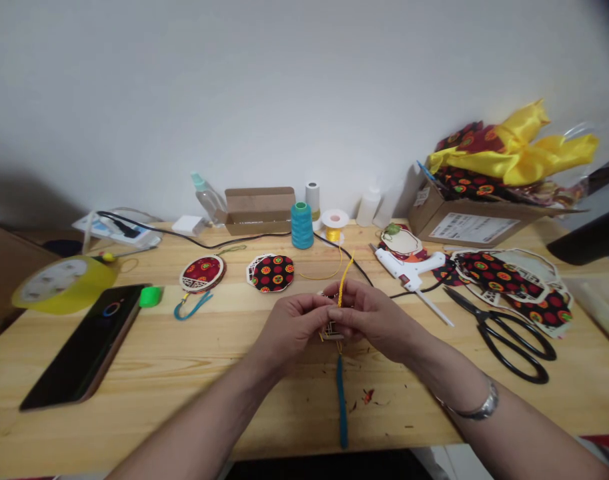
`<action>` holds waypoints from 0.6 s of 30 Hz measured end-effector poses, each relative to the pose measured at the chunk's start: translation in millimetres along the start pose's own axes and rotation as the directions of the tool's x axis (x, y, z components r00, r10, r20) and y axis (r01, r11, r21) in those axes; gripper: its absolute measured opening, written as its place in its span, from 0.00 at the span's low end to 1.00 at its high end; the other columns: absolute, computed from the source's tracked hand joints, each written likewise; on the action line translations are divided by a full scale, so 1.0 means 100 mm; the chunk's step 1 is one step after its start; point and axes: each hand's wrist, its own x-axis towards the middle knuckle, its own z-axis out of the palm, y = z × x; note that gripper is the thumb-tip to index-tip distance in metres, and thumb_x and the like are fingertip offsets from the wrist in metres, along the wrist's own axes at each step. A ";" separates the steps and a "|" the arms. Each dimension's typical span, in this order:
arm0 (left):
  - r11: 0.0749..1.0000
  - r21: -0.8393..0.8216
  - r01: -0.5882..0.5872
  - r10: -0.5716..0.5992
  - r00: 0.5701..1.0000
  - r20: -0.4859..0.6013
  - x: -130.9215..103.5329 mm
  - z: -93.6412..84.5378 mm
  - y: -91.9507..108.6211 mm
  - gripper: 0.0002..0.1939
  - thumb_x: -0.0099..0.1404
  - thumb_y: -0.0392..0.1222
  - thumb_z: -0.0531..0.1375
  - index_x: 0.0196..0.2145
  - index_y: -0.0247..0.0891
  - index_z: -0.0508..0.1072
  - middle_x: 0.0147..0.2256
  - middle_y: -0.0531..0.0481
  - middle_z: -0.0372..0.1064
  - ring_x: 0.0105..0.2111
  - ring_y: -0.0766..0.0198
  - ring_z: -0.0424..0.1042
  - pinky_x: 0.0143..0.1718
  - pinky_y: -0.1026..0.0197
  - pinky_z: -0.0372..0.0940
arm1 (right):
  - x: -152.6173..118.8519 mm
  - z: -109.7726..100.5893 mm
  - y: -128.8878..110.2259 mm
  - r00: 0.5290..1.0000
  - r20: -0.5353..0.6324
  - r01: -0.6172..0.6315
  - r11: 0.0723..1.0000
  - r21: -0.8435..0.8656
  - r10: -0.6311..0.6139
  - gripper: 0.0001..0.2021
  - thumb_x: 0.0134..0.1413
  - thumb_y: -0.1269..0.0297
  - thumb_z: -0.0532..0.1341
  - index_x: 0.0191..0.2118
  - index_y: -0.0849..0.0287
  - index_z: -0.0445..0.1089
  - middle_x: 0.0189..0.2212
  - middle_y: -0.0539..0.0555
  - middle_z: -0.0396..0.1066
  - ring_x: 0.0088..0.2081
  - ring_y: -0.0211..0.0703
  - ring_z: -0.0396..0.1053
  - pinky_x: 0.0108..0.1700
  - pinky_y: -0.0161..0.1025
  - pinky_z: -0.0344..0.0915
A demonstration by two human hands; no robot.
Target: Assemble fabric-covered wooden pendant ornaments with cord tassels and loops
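Note:
My left hand and my right hand meet over the middle of the table, both closed in pinches on a small ornament with a pale lattice frame. A braided yellow cord rises from between my fingers. Below them hangs a blue tassel. My fingers cover most of the ornament, so its full shape is hidden. Left of my hands lie a patterned round piece with a cream rim and a dark patterned fabric piece.
Scissors, a white glue gun and fabric pieces lie right. Behind stand blue thread, a yellow cord spool and a filled cardboard box. A phone and yellow tape lie left.

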 end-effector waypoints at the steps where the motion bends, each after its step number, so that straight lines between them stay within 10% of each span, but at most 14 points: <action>1: 1.000 0.006 0.004 -0.004 1.000 -0.019 0.00 0.00 0.00 0.06 0.53 0.39 0.63 0.25 0.32 0.75 0.21 0.52 0.70 0.21 0.70 0.64 0.25 0.66 0.56 | 0.00 -0.01 0.00 1.000 0.000 -0.001 1.000 0.006 0.001 0.17 0.44 0.62 0.65 0.39 0.61 0.62 0.19 0.43 0.61 0.18 0.28 0.56 0.19 0.28 0.49; 18: 0.999 -0.018 0.035 -0.036 0.997 -0.066 0.00 -0.02 0.01 0.11 0.49 0.45 0.66 0.23 0.33 0.74 0.18 0.56 0.65 0.17 0.75 0.55 0.19 0.69 0.49 | 0.03 -0.06 -0.03 0.986 -0.152 0.065 0.995 -0.073 -0.076 0.11 0.36 0.63 0.67 0.27 0.62 0.68 0.18 0.45 0.64 0.18 0.28 0.55 0.20 0.30 0.50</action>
